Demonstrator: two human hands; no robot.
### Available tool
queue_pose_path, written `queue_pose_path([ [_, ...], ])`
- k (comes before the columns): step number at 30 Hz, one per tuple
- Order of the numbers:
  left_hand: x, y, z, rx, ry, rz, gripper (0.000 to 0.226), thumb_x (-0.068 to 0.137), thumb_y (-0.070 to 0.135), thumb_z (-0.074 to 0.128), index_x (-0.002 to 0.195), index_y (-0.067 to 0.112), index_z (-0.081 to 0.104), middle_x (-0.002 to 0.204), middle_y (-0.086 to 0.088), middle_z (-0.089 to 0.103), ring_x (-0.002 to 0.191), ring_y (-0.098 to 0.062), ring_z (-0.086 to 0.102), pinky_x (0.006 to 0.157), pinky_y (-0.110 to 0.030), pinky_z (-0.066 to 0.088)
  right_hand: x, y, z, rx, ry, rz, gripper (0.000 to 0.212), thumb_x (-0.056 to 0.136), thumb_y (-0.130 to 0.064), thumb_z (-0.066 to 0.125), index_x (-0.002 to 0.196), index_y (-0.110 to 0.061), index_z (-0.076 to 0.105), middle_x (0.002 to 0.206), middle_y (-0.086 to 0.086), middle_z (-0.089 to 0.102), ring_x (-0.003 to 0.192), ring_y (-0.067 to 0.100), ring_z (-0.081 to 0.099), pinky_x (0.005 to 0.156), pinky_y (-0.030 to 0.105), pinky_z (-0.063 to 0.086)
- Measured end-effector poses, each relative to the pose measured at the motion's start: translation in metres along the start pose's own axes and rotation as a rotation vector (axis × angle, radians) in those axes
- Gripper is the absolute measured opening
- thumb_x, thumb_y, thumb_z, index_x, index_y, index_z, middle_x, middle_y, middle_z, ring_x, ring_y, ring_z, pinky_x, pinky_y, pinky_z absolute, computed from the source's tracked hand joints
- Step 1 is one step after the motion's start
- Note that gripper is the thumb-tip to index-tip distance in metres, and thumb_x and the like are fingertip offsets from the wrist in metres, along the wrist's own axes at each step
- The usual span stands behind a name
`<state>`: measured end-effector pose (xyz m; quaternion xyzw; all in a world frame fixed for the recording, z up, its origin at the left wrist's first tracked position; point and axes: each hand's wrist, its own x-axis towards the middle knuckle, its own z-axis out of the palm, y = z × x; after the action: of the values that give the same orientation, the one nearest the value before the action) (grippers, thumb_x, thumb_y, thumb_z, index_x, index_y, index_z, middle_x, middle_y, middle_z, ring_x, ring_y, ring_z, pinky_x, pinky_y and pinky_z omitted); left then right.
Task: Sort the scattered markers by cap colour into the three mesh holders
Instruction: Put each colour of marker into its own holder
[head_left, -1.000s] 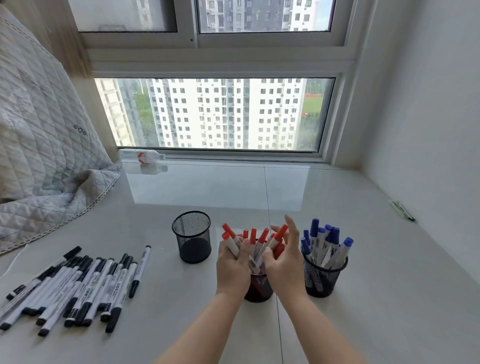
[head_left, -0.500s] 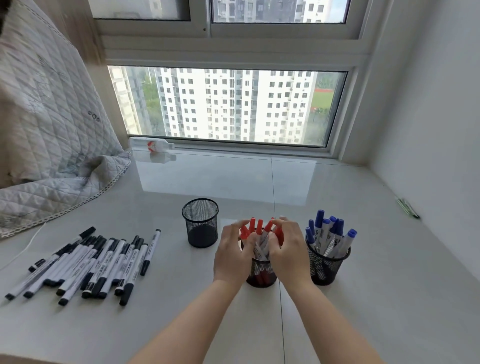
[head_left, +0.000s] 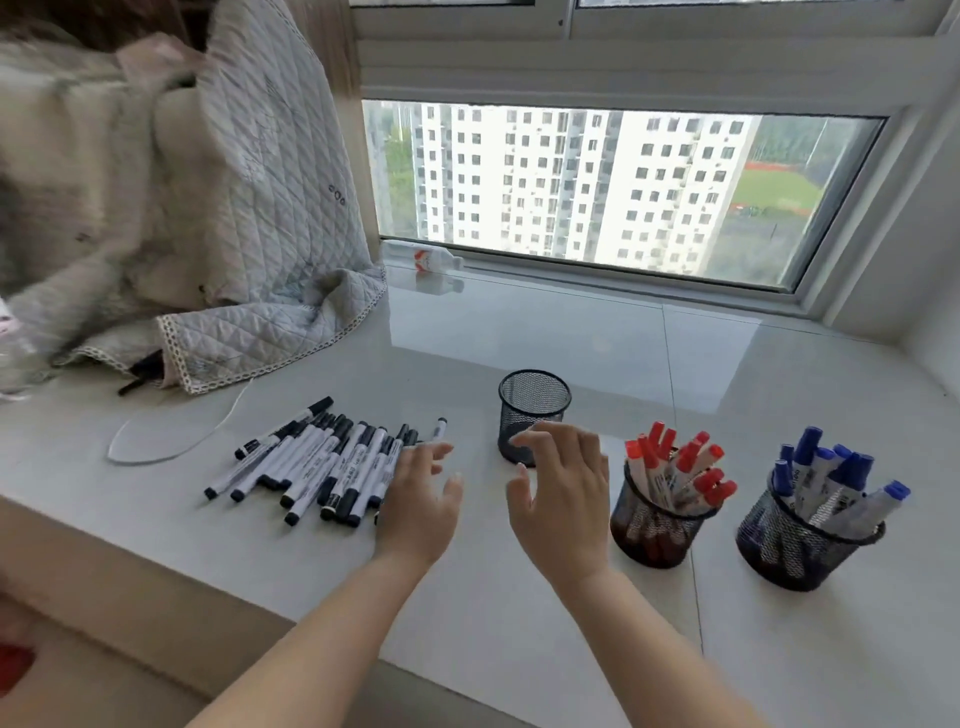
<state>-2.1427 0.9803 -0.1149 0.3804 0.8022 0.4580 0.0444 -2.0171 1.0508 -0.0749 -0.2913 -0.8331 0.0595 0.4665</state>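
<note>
Clearly two colours are already sorted: the red-capped markers (head_left: 675, 467) stand in the middle mesh holder (head_left: 655, 530), and the blue-capped markers (head_left: 831, 473) fill the right-hand holder (head_left: 800, 551). What remains is the black lot. The black-capped markers (head_left: 317, 462) lie in a loose row on the white sill (head_left: 519, 623), caps mostly toward the person, to the left of the empty mesh holder (head_left: 533, 415), which stands well apart from the other two — nearer the window.

Both hands hover low over the sill with fingers spread and nothing held. The left hand (head_left: 423, 499) sits at the right edge of the black row, its fingertips just beside or perhaps touching the nearest barrels; which of the two cannot be told. The right hand (head_left: 563, 493) hangs in front of the empty holder, partly covering its base.

The step in hand looks like the start of the black batch. The next move likely calls for gathering the row into a bundle — both hands closing in from the sides — and then standing it upright into the empty holder, which is light and could tip if nudged.
</note>
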Motion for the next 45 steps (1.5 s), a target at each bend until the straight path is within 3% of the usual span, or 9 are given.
queue_pose_path([
  [3,0.008,-0.027,-0.026,0.059,0.038,-0.083,0.026,0.087,0.015,0.053,0.112,0.018,0.053,0.114,0.000,0.051,0.093,-0.010,0.050,0.079,-0.024,0.039,-0.005,-0.016,0.033,0.069,-0.188,0.066,0.022,0.070,-0.007,0.063,0.090,-0.013,0.065,0.090,0.001,0.064,0.091,0.026,0.054,0.076,0.034,0.044],
  [8,0.030,-0.064,-0.058,0.255,0.080,-0.143,0.018,0.086,0.016,0.053,0.101,0.018,0.061,0.101,0.000,0.064,0.085,-0.015,0.054,0.070,-0.024,0.041,-0.002,-0.022,0.080,0.171,-0.477,0.231,0.021,0.082,-0.013,0.052,0.097,-0.016,0.066,0.098,-0.002,0.065,0.098,0.020,0.049,0.083,0.027,0.038],
  [13,0.051,-0.077,-0.065,0.557,-0.084,-0.052,0.024,0.091,0.028,0.046,0.107,0.015,0.058,0.108,-0.004,0.061,0.094,-0.021,0.058,0.074,-0.030,0.047,0.005,-0.024,0.118,0.157,-0.636,0.398,0.032,0.088,-0.022,0.047,0.119,-0.020,0.056,0.118,0.001,0.053,0.115,0.019,0.044,0.091,0.030,0.040],
  [19,0.069,-0.082,-0.057,0.694,-0.174,-0.008,0.043,0.091,0.045,0.047,0.119,0.012,0.052,0.118,-0.006,0.054,0.106,-0.020,0.054,0.082,-0.029,0.047,0.006,-0.029,0.150,0.164,-0.676,0.613,0.052,0.091,-0.037,0.046,0.137,-0.016,0.033,0.135,0.004,0.035,0.123,0.022,0.040,0.096,0.034,0.038],
  [26,0.073,-0.078,-0.045,0.735,-0.194,-0.048,0.060,0.085,0.051,0.053,0.125,0.007,0.045,0.128,-0.011,0.049,0.114,-0.024,0.050,0.089,-0.032,0.046,0.008,-0.031,0.160,0.005,-0.724,0.530,0.056,0.087,-0.044,0.047,0.132,-0.012,0.037,0.126,0.005,0.038,0.116,0.025,0.043,0.089,0.035,0.041],
  [33,0.073,-0.072,-0.032,0.782,-0.223,-0.110,0.058,0.085,0.050,0.052,0.121,0.005,0.047,0.125,-0.011,0.052,0.111,-0.025,0.053,0.084,-0.032,0.047,-0.003,-0.029,0.156,-0.052,-0.688,0.490,0.052,0.086,-0.034,0.044,0.132,-0.010,0.036,0.125,0.007,0.041,0.114,0.025,0.042,0.095,0.034,0.034],
  [39,0.071,-0.071,-0.020,0.754,-0.275,-0.213,0.041,0.090,0.032,0.047,0.117,0.001,0.044,0.120,-0.015,0.052,0.107,-0.029,0.055,0.079,-0.032,0.045,0.004,-0.025,0.150,-0.103,-0.783,0.529,0.048,0.086,-0.033,0.045,0.126,-0.006,0.039,0.124,0.008,0.043,0.114,0.026,0.046,0.092,0.033,0.037],
  [45,0.070,-0.066,-0.016,0.623,-0.248,-0.328,0.028,0.086,0.018,0.048,0.107,0.000,0.051,0.110,-0.016,0.061,0.101,-0.031,0.060,0.069,-0.027,0.040,0.003,-0.017,0.138,-0.158,-0.800,0.572,0.034,0.088,-0.014,0.040,0.120,-0.004,0.041,0.125,0.012,0.046,0.115,0.028,0.050,0.087,0.032,0.042],
])
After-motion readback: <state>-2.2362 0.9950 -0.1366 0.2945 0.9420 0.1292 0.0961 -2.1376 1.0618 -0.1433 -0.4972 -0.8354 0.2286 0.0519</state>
